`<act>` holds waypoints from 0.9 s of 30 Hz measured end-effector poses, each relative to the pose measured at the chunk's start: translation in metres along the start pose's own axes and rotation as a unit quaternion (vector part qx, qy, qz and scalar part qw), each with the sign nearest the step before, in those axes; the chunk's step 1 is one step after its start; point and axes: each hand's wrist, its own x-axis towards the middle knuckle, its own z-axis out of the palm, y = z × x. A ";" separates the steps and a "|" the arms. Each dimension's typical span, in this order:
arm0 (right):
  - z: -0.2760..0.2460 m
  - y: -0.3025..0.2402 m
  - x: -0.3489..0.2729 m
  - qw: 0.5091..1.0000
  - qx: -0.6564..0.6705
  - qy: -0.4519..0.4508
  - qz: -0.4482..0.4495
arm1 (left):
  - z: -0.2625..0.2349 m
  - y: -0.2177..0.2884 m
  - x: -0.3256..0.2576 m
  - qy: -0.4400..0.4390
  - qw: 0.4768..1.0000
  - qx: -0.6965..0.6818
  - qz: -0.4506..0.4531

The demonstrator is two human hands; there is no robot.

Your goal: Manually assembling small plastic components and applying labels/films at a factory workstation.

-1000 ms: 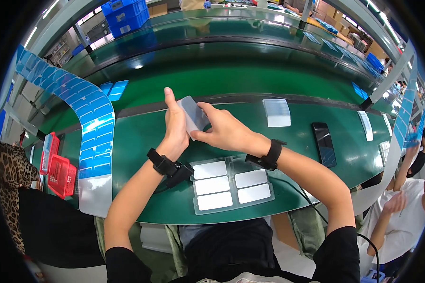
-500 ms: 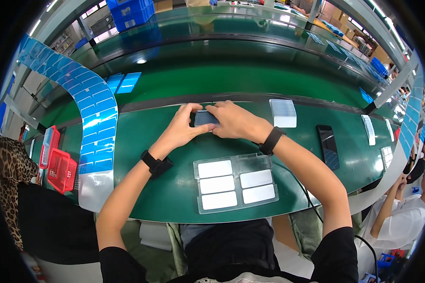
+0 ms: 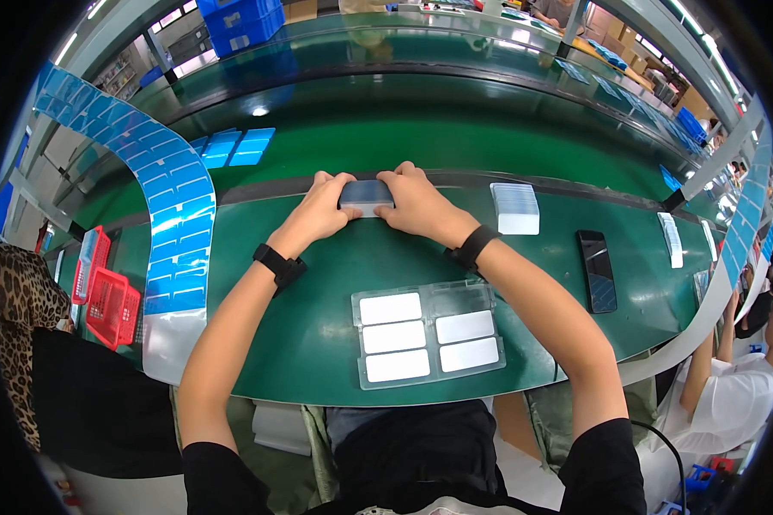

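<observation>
Between my two hands is a stack of thin rectangular sheets (image 3: 366, 194), dark on top with a pale front edge, near the far edge of the green table. My left hand (image 3: 319, 211) grips its left end, thumb at the front and fingers behind. At the right end my right hand (image 3: 420, 204) closes on it in the same way. Nearer to me lies a clear plastic tray (image 3: 462, 297) with several white rectangular pieces (image 3: 394, 337) in its compartments; the far right compartment shows no white piece.
Right of my hands stands a stack of pale cards (image 3: 515, 209), with a black phone (image 3: 598, 270) beyond it. A strip of blue film (image 3: 179, 206) curves down on the left beside red baskets (image 3: 112, 311). Blue sheets (image 3: 252, 147) lie on the green conveyor belt (image 3: 386, 146) behind.
Both hands have moved slightly left and away from me with the stack, showing more of it. The blue sheets on the belt have shifted right.
</observation>
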 end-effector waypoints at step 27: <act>-0.080 -0.060 -0.075 0.998 -0.063 0.015 -0.004 | -0.031 0.001 -0.010 0.023 0.997 0.048 -0.055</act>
